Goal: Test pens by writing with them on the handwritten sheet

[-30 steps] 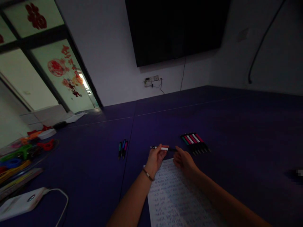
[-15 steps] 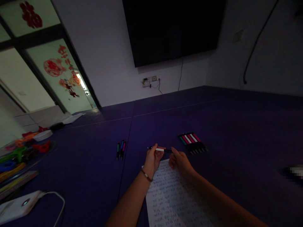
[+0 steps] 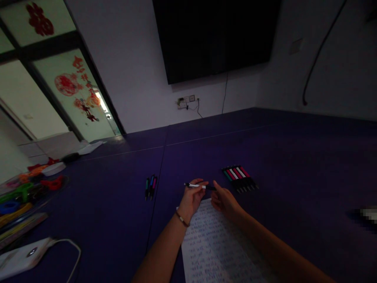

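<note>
A white pen with a black grip (image 3: 200, 186) lies crosswise between my two hands, above the top edge of a handwritten sheet (image 3: 206, 243). My left hand (image 3: 193, 197) pinches its white barrel between thumb and fingers. At the black end, my right hand (image 3: 224, 198) has its thumb and curled fingers closed on the grip. Right of my hands lies a row of several pens (image 3: 239, 177) with green, pink and white barrels, side by side. To the left, a small group of pens (image 3: 151, 188) in green, blue and pink rests on the purple table (image 3: 118, 204).
At the left edge are a white power bank (image 3: 25, 255) with a cable and a pile of colourful items (image 3: 26, 192). A pale blurred object (image 3: 369, 214) sits at the right edge. A dark screen (image 3: 218, 39) hangs on the wall.
The fingers of my left hand have shifted along the pen's barrel, with the thumb lower and more of the white barrel showing. Both hands stay in nearly the same place.
</note>
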`<move>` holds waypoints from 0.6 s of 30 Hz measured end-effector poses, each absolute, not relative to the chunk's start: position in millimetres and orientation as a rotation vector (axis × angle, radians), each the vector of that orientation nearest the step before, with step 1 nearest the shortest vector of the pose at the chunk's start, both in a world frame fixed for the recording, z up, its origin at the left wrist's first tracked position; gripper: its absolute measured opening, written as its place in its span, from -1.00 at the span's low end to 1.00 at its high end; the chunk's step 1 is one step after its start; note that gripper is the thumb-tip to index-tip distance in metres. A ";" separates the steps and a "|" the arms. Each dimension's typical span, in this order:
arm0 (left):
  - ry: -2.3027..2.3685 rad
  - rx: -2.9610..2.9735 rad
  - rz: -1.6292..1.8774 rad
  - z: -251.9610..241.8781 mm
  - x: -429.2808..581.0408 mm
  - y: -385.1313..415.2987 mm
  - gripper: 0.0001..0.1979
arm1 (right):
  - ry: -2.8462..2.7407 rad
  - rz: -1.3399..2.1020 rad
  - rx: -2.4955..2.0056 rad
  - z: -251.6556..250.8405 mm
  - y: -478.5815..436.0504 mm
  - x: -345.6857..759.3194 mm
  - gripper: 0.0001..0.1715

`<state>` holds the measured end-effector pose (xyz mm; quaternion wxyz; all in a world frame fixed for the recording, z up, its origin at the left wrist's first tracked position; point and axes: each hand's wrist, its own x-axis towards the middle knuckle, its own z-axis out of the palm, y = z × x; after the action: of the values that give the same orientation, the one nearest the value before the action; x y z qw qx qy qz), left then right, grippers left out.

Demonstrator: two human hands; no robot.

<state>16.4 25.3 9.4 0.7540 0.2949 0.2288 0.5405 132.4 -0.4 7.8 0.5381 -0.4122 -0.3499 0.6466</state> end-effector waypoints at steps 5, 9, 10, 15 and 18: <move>0.521 0.641 1.170 3.7 18.1 29.4 -0.88 | -0.840 1.528 -0.909 8.9 -1.4 131.7 -0.46; 0.571 0.617 1.169 4.7 19.2 29.4 -0.84 | -0.852 1.496 -0.879 7.7 -0.8 130.2 -0.44; 0.578 0.615 1.168 5.8 19.3 29.0 -0.83 | -0.869 1.489 -0.875 7.1 -0.7 130.0 -0.44; 0.594 0.615 1.177 9.5 19.1 27.6 -0.79 | -0.992 1.412 -0.894 1.9 -0.6 130.4 -0.46; 0.600 0.616 1.197 9.2 19.1 27.6 -0.77 | -1.092 1.333 -0.941 -2.9 0.5 131.3 -0.46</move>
<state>19.1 27.6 9.2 0.7405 0.2809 0.2735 0.5458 131.3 0.5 -2.9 0.5556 -0.3986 -0.4623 0.5646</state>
